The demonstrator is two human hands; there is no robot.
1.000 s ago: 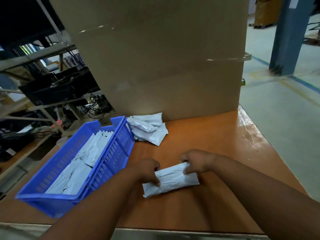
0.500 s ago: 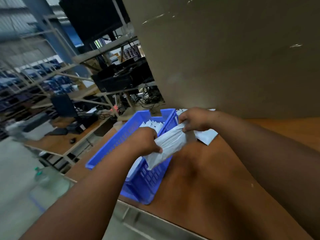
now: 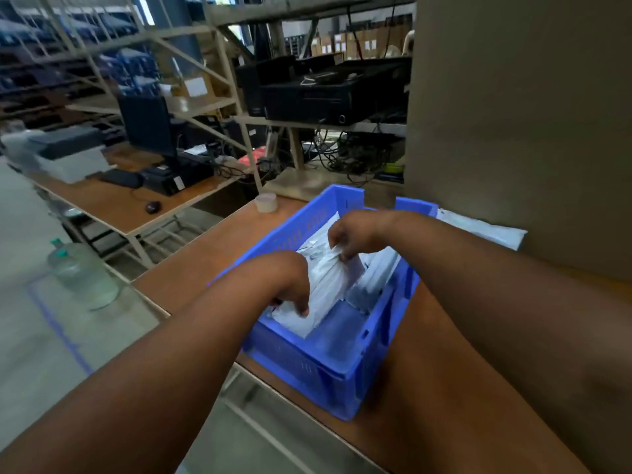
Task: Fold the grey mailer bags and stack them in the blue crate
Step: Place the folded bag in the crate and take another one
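Fingers [image 3: 301, 304] of the left hand [image 3: 285, 280] curled over the near end of a folded grey plastic mailer bag [image 3: 330, 285], fingertips [image 3: 345, 253] of the right hand [image 3: 354, 234] pinching its far upper edge. Held between both hands inside the blue perforated plastic crate [image 3: 328, 371], lower end down near the crate floor, upper end tilted toward the far wall. Resting against, or just beside, the row of flat grey mailer bags already stacked in the crate [image 3: 379, 268] (exact contact hidden by the hands).

Head view, the only one: crate standing at the left end of the orange-brown wooden worktable [image 3: 427, 388], close to the table's near edge. Behind the right forearm, a few loose grey mailer bags [image 3: 478, 229] lying on the table at the foot of a tall brown cardboard box [image 3: 513, 131], apparently not yet folded. Beige roll of tape [image 3: 266, 202] on the table just beyond the crate's far left corner. Clear water jug with a green cap [image 3: 82, 275] on the floor to the left.

Step in hand, as judged: placing one folded bag into the stack. Next move likely to call for pressing it flat against its neighbours so the fold holds, letting go with both hands together, then reaching right for the loose pile. Slippery film, so liable to spring open if released too early.
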